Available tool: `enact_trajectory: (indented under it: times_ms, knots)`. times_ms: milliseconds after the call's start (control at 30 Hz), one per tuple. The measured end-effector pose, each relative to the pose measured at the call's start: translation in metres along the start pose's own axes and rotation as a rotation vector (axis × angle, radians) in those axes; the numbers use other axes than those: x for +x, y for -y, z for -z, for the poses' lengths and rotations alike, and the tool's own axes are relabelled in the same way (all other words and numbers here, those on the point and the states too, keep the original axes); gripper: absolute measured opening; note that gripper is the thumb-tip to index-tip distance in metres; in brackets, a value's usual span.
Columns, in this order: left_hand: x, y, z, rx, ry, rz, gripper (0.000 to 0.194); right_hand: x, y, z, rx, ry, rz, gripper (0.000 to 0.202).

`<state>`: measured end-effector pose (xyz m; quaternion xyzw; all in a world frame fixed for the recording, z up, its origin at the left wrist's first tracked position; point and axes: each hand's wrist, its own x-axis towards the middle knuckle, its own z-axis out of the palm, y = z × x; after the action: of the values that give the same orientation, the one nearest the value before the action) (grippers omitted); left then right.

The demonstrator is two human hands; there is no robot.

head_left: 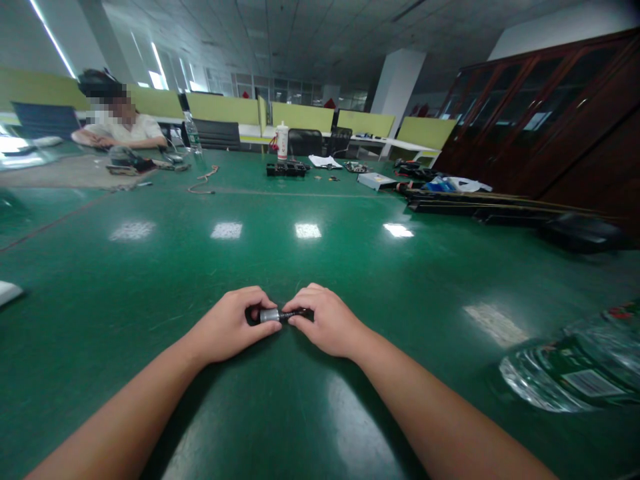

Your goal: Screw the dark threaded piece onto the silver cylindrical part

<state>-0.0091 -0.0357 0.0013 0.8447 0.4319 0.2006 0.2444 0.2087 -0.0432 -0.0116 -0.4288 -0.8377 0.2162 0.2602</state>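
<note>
A small silver-and-black cylindrical piece [269, 315] lies lengthwise between my two hands, low over the green table [320, 260]. My left hand [233, 325] is closed around its silver and black end, thumb and fingers on either side. At the other end, my right hand [325, 319] pinches a thin, dark, ridged part between thumb and fingers. My palms and fingers hide much of the piece, so its exact kind does not show.
A large clear plastic bottle [565, 373] lies at the right. Long black bars [445, 202], a grey box [376, 181] and a black part [287, 169] are farther back, near a white bottle [282, 141]. Another person [120, 123] sits at the far left.
</note>
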Motion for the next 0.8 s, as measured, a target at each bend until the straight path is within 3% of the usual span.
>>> enact_trajectory:
  times_ms: [800]
  knots:
    - [-0.0003, -0.002, 0.001, 0.008, -0.018, -0.002, 0.024, -0.0012, -0.0033, 0.0058, -0.005, 0.019, -0.03, 0.016]
